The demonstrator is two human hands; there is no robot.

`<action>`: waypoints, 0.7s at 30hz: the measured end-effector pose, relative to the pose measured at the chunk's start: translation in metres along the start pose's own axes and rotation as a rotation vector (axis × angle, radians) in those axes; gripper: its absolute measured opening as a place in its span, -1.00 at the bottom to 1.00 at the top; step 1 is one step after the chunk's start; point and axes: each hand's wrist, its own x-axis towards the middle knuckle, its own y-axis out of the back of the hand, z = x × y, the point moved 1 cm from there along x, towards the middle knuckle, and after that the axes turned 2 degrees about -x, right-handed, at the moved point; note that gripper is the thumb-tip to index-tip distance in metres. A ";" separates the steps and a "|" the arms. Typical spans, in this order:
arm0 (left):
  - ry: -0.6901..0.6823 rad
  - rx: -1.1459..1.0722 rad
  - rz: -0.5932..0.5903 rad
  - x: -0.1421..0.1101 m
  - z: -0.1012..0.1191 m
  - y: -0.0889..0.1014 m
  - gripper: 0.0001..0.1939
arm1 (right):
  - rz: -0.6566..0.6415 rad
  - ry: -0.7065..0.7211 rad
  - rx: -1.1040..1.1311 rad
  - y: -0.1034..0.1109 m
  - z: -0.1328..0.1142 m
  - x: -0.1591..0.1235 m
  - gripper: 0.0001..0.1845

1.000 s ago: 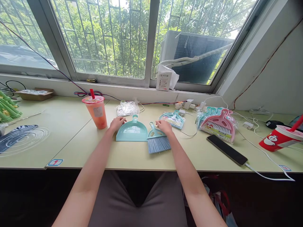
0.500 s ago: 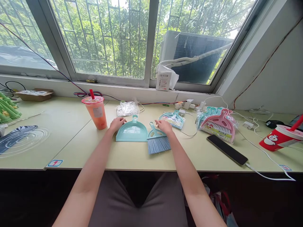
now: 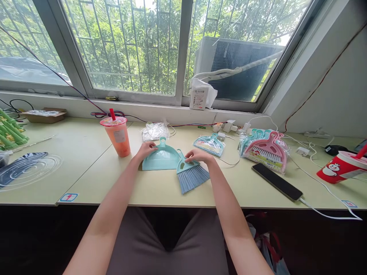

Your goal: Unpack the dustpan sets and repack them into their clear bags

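Observation:
A light teal dustpan (image 3: 161, 159) lies on the desk in front of me, its handle pointing to the window. My left hand (image 3: 146, 149) has its fingers closed on the pan's upper left edge. Just right of the pan, partly against its corner, is a small teal hand brush (image 3: 192, 176) with grey-blue bristles turned towards me. My right hand (image 3: 200, 156) pinches the brush's body from the right, near the holes below its handle. The thumb of the right hand is mostly hidden.
An orange drink cup (image 3: 117, 138) stands left of the pan. To the right lie a wrapped teal brush set (image 3: 209, 144), a wrapped pink set (image 3: 267, 151), a charging phone (image 3: 276, 182) and a red cup (image 3: 336, 168). Cables (image 3: 236, 162) cross the desk.
My right hand has closed on the brush, which has turned, its bristles swinging towards me and right. My left hand has moved in onto the dustpan, whose front edge has shifted slightly.

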 end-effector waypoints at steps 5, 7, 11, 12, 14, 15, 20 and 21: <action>-0.024 -0.206 0.048 0.000 0.014 0.001 -0.62 | 0.126 0.176 0.206 -0.011 -0.011 0.003 -0.53; 0.013 -0.301 0.079 -0.001 0.020 0.001 -0.56 | 0.299 0.213 0.271 -0.011 -0.012 0.006 -0.44; -0.007 -0.404 0.025 -0.009 0.035 -0.006 -0.42 | 0.506 0.281 0.258 -0.013 -0.014 0.011 -0.37; -0.024 -0.427 -0.027 -0.011 0.040 -0.010 -0.39 | 0.533 0.300 0.223 -0.014 -0.015 0.013 -0.39; -0.093 -0.440 -0.102 -0.017 0.049 -0.018 -0.36 | 0.582 0.331 0.134 -0.019 -0.017 0.016 -0.47; -0.132 -0.430 -0.129 -0.020 0.053 -0.022 -0.37 | 0.604 0.339 0.089 -0.021 -0.018 0.017 -0.52; -0.142 -0.427 -0.219 -0.028 0.059 -0.037 -0.36 | 0.596 0.303 0.006 -0.032 -0.017 0.022 -0.71; -0.124 -0.432 -0.227 -0.029 0.059 -0.038 -0.36 | 0.574 0.288 0.013 -0.034 -0.016 0.022 -0.68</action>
